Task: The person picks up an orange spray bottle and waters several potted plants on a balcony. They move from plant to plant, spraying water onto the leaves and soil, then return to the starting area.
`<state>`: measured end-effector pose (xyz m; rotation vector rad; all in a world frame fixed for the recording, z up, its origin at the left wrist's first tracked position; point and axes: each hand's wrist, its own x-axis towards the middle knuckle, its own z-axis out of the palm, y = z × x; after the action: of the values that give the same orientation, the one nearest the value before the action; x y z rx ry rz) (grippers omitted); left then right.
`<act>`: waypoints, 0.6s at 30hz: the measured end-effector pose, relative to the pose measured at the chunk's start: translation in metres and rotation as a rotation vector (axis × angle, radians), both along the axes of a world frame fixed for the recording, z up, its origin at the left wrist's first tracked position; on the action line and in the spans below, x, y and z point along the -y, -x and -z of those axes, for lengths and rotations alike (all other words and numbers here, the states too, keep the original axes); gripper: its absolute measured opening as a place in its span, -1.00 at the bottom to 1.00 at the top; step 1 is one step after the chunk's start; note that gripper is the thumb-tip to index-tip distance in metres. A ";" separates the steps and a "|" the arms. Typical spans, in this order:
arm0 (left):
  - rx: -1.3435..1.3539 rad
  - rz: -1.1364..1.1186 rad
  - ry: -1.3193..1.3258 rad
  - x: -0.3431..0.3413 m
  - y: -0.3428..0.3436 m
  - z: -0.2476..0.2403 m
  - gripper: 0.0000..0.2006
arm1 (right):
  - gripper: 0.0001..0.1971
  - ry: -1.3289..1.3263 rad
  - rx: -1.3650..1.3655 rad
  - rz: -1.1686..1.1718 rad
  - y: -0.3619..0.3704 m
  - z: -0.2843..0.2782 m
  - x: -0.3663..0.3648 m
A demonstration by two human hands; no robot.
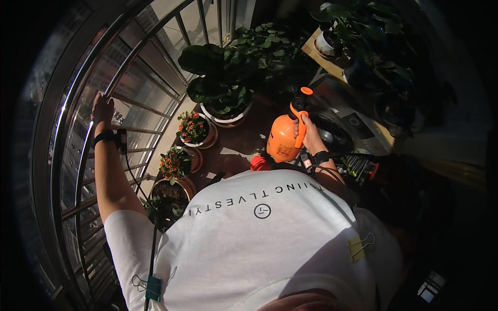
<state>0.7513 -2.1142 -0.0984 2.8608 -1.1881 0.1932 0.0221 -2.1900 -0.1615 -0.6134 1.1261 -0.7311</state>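
Observation:
My right hand [310, 133] is wrapped round the handle of an orange pump spray bottle [281, 136] with a black neck and an orange knob on top. The bottle is upright or nearly so, in front of my chest on the right. Far out to the left, my left hand [102, 110] grips a bar of the shiny metal railing [66, 111], its fingers partly in shadow. Closest to the bottle on its left are a large leafy plant [220, 78] in a white-rimmed pot and a pot of small orange-red flowers [193, 127].
A second flowering plant [175, 164] and a pot of soil [171, 193] line the railing side. More potted plants stand on a wooden shelf [317, 49] at the far right. A red object [260, 163] shows just beyond my shirt. Thin cables run along both arms.

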 end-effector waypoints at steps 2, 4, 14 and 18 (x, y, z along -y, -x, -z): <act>0.009 0.009 0.039 0.003 -0.006 0.005 -0.36 | -0.58 -0.017 -0.015 0.020 0.001 0.002 0.003; -0.008 0.023 0.049 0.009 -0.012 0.011 -0.39 | -0.58 -0.019 -0.037 -0.001 0.002 0.004 0.005; -0.116 0.068 0.002 0.070 -0.024 0.021 -0.42 | -0.57 -0.028 -0.122 -0.060 -0.002 0.001 0.018; 0.009 0.263 -0.057 0.086 -0.029 0.025 -0.46 | -0.54 0.019 -0.136 -0.144 -0.008 -0.002 0.042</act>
<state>0.7804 -2.1997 -0.1233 2.7140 -1.5779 0.1653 0.0300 -2.2324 -0.1591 -0.7615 1.1876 -0.5839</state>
